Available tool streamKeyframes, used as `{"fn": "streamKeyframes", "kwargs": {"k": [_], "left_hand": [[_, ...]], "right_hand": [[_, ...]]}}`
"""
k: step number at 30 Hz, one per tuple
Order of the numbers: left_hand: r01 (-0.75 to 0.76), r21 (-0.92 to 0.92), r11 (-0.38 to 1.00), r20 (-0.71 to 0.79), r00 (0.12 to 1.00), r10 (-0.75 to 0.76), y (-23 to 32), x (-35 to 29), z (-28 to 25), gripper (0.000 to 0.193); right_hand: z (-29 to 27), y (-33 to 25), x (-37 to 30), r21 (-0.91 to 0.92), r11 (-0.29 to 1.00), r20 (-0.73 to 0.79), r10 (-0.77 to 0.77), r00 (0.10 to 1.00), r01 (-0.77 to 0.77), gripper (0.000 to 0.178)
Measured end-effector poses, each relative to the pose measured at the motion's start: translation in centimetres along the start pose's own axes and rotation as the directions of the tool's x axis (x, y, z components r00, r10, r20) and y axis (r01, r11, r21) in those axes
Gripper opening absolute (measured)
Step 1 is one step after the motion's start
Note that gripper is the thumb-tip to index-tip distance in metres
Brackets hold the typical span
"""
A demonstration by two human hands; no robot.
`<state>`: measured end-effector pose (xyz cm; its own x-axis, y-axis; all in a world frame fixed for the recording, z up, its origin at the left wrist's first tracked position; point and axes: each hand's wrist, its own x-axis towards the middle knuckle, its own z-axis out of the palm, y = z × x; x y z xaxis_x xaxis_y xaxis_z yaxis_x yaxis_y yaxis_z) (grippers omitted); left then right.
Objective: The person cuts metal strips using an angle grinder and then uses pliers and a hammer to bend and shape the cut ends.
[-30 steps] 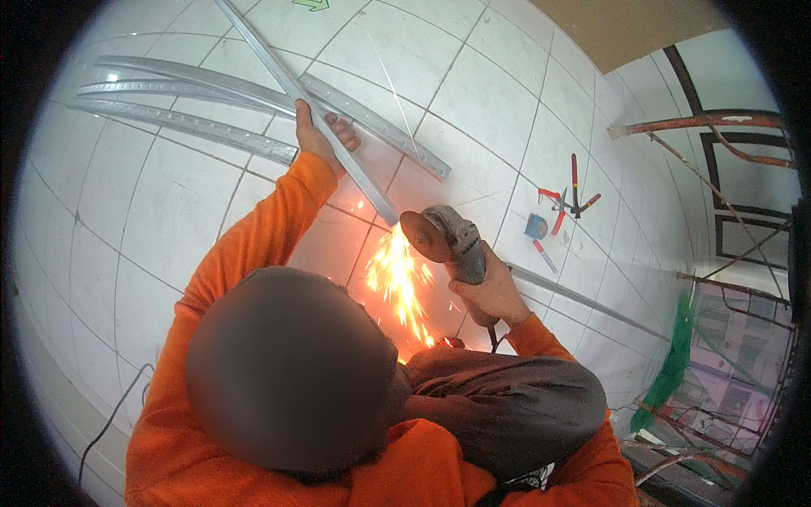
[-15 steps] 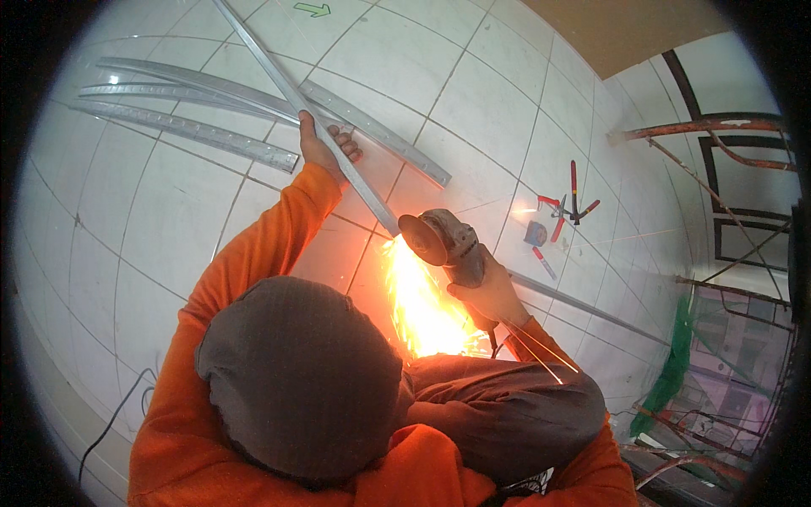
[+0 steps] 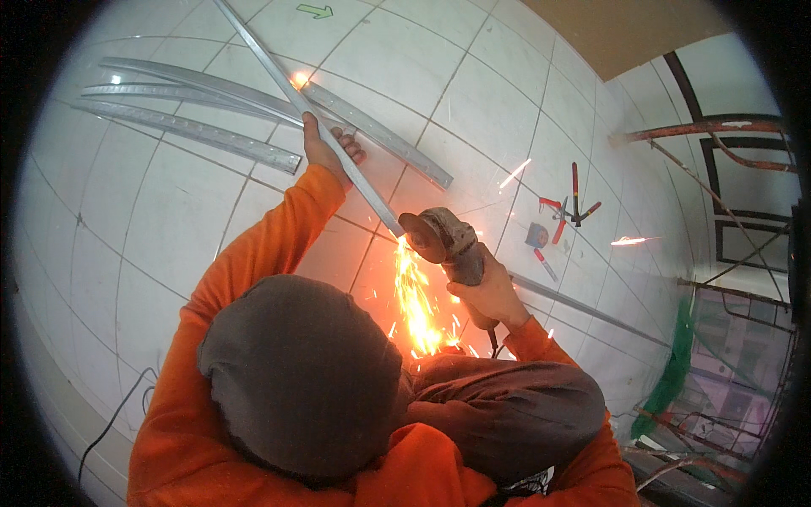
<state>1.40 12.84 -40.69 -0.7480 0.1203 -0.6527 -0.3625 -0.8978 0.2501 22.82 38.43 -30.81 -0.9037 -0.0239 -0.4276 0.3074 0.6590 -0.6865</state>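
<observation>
Fewer sparks (image 3: 412, 296) are seen than half a second ago: the broad blaze has been thinned to a streaked yellow-white plume, and stray streaks are now scattered near red-handled hand tools (image 3: 559, 230). The long, straight, silvery metal channel (image 3: 365, 188) is held slantwise over the glossy white tiled floor (image 3: 177, 203), its near end at the edge of the flat, round, brownish disc (image 3: 421, 237) of a scuffed grey angle grinder (image 3: 463, 253). The channel is gripped by the left hand (image 3: 322, 155), fingers curled round it, the orange-sleeved arm outstretched; the grinder is clasped in the right hand (image 3: 494, 293), beside the grey-trousered knee (image 3: 515, 397)
</observation>
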Motion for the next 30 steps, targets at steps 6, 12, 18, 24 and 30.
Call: {"fn": "streamKeyframes", "kwargs": {"k": [6, 12, 18, 24, 30], "left_hand": [[0.003, 0.008, 1.000, 0.013, 1.000, -0.003, 0.0, 0.1, 0.0, 0.067], [-0.133, 0.178, 0.975, 0.014, 0.991, 0.132, 0.2, 1.0, -1.3, 0.069], [-0.155, 0.215, 0.964, 0.001, 0.987, 0.159, 1.2, 0.2, -1.3, 0.066], [-0.156, 0.184, 0.970, -0.016, 0.987, 0.162, 1.6, 0.7, -1.5, 0.061], [-0.128, 0.176, 0.976, -0.013, 0.991, 0.132, 1.7, 0.0, -0.7, 0.057]], "right_hand": [[-0.3, 0.0, 0.1, -0.071, 0.997, 0.015, 0.035, 0.999, -0.034, 0.072], [-0.7, 0.1, -0.4, 0.064, 0.998, -0.073, -0.013, 0.997, 0.018, 0.065], [-1.4, 0.6, -1.0, 0.087, 0.996, -0.121, -0.009, 0.993, 0.020, 0.064], [-0.8, 0.4, -1.2, 0.064, 0.998, -0.058, 0.010, 0.998, -0.006, 0.067], [-0.7, 0.3, -1.2, -0.016, 1.000, -0.037, -0.009, 0.999, 0.009, 0.068]]}}
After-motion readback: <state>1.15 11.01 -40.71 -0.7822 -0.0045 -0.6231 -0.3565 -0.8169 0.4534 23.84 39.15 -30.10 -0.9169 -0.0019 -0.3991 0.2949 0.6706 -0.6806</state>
